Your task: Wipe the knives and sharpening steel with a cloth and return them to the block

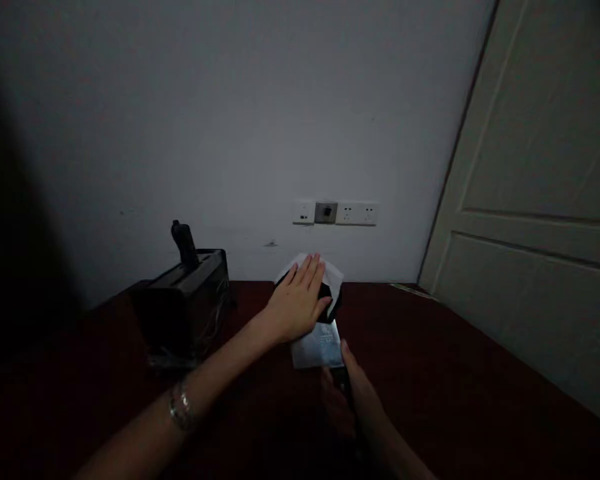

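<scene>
A cleaver [317, 348] with a shiny, faintly marked blade points away from me above the dark red tabletop. My right hand [357, 393] is wrapped round its black handle. On the far part of the blade lies a black and white cloth [334, 277], or perhaps paper; the dim light leaves its material unclear. Fingers stretched out and together, my left hand [300, 300] lies flat on top of this cloth and covers much of it. The blade's far end is hidden under the cloth and hand.
To the left stands a dark knife block [180, 307] with a black handle [184, 243] sticking up from it. Sockets and a switch [335, 213] sit on the wall behind the red tabletop [430, 373]. A pale panelled door [540, 200] bounds the right side.
</scene>
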Motion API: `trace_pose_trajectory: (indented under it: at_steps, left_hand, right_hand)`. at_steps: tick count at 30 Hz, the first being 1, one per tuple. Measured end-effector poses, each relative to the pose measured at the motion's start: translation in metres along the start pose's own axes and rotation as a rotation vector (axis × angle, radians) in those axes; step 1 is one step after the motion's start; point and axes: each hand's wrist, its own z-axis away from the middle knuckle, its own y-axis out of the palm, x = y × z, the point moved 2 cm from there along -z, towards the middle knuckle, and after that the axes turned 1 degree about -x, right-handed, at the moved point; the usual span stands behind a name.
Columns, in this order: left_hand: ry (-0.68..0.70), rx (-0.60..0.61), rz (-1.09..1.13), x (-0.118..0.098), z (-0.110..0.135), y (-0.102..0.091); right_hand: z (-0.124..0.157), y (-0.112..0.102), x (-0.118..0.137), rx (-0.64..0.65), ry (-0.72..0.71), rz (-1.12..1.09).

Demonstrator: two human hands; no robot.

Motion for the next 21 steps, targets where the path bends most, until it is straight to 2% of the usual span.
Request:
trace_pose_trajectory:
  at_steps: [3,6,13,18,21]
  left_hand:
    - [0.071,0.005,0.006,-0.020,0.013,-0.003]
    - [0.137,0.020,0.020,-0.030,0.021,-0.004]
    - [0.083,0.062,0.030,-0.004,0.006,-0.004]
    - [0.263,0.104,0.071,-0.017,0.019,-0.010]
    - [0.287,0.108,0.092,-0.015,0.022,-0.010]
  right_hand:
    - [0.003,0.002,0.011,0.018,0.020,-0.035]
    - [0.006,0.005,0.018,0.050,0.072,-0.076]
    - [0.010,0.012,0.021,0.090,0.117,-0.140]
    - [0.010,0.009,0.023,0.056,0.094,-0.134]
    - [0.009,0.009,0.023,0.081,0.087,-0.132]
